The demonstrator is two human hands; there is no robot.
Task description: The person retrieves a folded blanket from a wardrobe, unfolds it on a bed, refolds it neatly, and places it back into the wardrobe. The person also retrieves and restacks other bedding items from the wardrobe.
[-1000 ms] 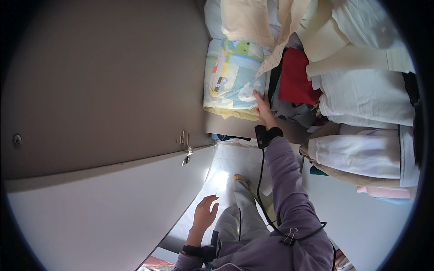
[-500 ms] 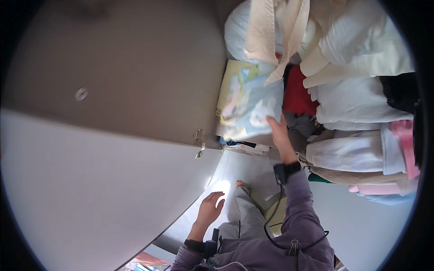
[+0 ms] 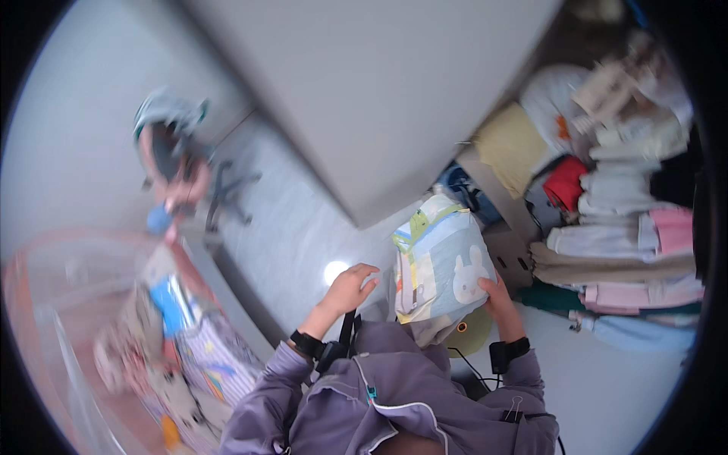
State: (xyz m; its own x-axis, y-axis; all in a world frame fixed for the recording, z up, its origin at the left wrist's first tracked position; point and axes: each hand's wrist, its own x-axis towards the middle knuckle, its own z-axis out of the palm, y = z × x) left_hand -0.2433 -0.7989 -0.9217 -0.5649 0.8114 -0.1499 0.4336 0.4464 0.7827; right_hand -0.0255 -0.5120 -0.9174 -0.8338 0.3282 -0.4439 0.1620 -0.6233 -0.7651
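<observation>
A folded quilt-like bundle of cloth (image 3: 436,258), pale blue with yellow and green parts and a white rabbit print, is held in front of my lap. My right hand (image 3: 500,303) grips its right edge, thumb on top near the rabbit; the other fingers are hidden behind it. Left of the bundle, and apart from it, my left hand (image 3: 351,290) hangs with its fingers spread and nothing in them. Each wrist wears a black band with a small device.
An open wardrobe on the right holds hanging clothes (image 3: 614,243), a yellow folded cloth (image 3: 512,144) and a red cloth (image 3: 565,184). Its grey door (image 3: 387,98) stands ahead. At left are a pink office chair (image 3: 176,163) and a bed (image 3: 220,356) with clothes under clear netting.
My right hand has drawn the rabbit-print bundle out of the wardrobe toward my body. The view has turned left, bringing the chair and bed in. My left hand stays open.
</observation>
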